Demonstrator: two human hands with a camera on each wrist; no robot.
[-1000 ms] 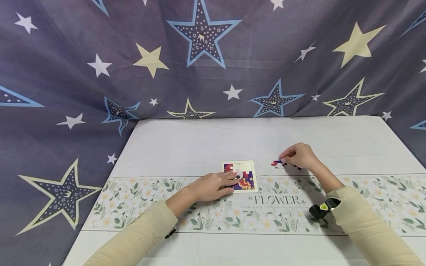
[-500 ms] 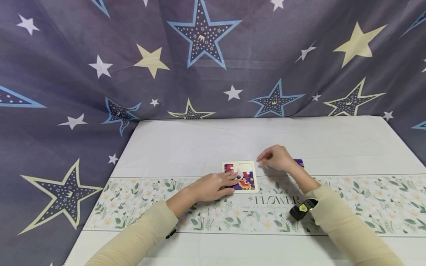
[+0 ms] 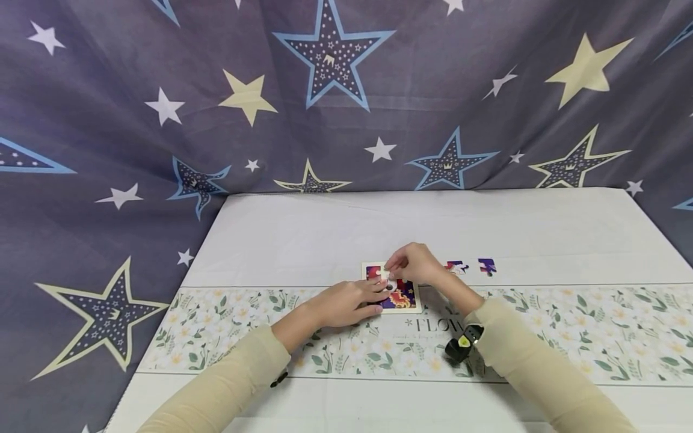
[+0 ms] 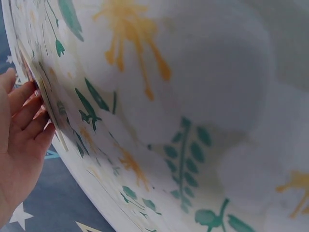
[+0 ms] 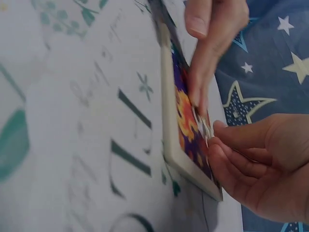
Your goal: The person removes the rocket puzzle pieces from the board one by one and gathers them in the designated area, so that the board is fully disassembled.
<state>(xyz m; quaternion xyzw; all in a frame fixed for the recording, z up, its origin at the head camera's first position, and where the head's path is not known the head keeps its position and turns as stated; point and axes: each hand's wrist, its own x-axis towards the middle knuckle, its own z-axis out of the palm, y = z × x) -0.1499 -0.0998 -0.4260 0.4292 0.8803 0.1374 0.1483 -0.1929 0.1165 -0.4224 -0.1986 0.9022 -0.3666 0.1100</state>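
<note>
A small jigsaw puzzle board (image 3: 418, 304) with a cream frame lies on the table, its picture red, purple and orange. My left hand (image 3: 343, 302) rests on its left side, fingers stretched over the picture. Thumb and fingertips of my right hand (image 3: 418, 264) pinch a puzzle piece, mostly hidden by the fingers, at the upper part of the board. In the right wrist view, the right fingertips (image 5: 217, 140) are right at the picture's surface, close to the left hand (image 5: 205, 63). The left wrist view shows the left fingers (image 4: 36, 116) along the board's edge.
Two loose puzzle pieces lie right of the board: a purple and white one (image 3: 456, 266) partly behind the right wrist, and a purple one (image 3: 487, 266). The table cover (image 3: 303, 234) has a floral band. A star-patterned curtain (image 3: 346, 132) hangs behind and at the sides.
My right hand has moved left from the loose pieces to the board with a piece in its fingertips, uncovering the two pieces behind it. My left hand has stayed on the board.
</note>
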